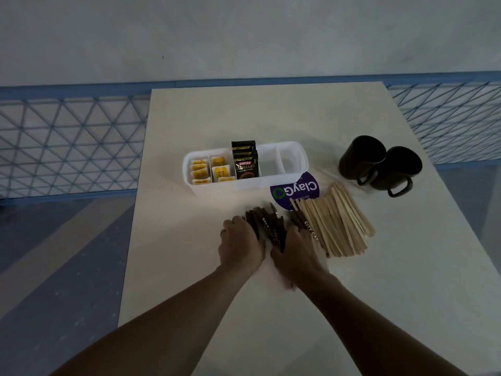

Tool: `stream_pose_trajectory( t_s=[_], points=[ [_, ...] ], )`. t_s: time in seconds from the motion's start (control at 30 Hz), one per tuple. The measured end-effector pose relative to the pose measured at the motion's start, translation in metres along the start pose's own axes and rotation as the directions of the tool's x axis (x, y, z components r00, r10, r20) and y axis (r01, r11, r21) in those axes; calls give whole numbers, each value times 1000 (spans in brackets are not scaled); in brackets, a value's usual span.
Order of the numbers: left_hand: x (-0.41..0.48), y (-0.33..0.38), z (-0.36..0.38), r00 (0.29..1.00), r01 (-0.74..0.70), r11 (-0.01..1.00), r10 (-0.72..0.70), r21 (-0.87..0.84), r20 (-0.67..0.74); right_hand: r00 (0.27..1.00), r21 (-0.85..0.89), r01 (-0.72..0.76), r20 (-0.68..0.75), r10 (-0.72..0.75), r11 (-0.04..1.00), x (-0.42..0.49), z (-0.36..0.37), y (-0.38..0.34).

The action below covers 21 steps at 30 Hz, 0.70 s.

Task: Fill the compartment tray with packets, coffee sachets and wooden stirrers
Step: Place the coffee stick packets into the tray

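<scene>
- The left hand (241,246) and right hand (296,255) lie side by side on the white counter (189,267), palms turned toward each other.
- Between the two sets of fingers (245,226) sits a loose bundle of dark brown stick sachets (269,226). Both hands curl in against it, the left from its left side and the right from its right side.
- White print on the sticks reads "CITY CA", with the remaining letters hidden under the right fingers.
- A ring (222,232) shows on a left finger.
- Just right of the right fingers, touching the brown sticks, lies a fanned heap of pale wooden stirrers (341,226).
- Beyond the fingertips stands the white compartment tray (230,187), set crosswise.
- The tray's two leftmost sections hold yellow packets (200,170), whose print is too small to read.
- The next section holds upright black coffee sachets (245,164) marked "KOPIKO SUPREMO".
- Between tray and stirrers, partly under both, is a round purple sticker (298,189) reading "ClayGo", seen upside down.
- Far right of the fingers two black mugs (379,164) lie tipped, touching each other.
</scene>
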State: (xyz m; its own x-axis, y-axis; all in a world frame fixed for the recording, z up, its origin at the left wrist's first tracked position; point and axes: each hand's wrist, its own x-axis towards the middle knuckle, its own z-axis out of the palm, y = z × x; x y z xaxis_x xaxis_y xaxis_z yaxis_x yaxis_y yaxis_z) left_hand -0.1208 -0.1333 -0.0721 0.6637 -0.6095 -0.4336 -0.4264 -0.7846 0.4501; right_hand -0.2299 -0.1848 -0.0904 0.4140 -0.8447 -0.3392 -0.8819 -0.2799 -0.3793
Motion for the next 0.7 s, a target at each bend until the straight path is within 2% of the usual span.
stream_pose_trajectory(
  t_s=[0.1, 0.43, 0.53, 0.7],
  points=[
    [2, -2, 1, 999, -42, 999, 42, 25, 5, 1000, -38, 24, 0, -24, 999, 3, 1, 1],
    [1, -12, 4, 989, -148, 989, 149, 24, -16, 993, 18, 115, 3, -115, 993, 14, 2, 2],
    [3, -17, 2, 989, -141, 990, 141, 3, -36, 991, 108, 135, -31, -132, 985, 15, -2, 0],
    [8, -15, -9, 998, -62, 994, 61, -88, -16, 994, 401, 111, -24, -110, 909, 23, -10, -5]
  ],
)
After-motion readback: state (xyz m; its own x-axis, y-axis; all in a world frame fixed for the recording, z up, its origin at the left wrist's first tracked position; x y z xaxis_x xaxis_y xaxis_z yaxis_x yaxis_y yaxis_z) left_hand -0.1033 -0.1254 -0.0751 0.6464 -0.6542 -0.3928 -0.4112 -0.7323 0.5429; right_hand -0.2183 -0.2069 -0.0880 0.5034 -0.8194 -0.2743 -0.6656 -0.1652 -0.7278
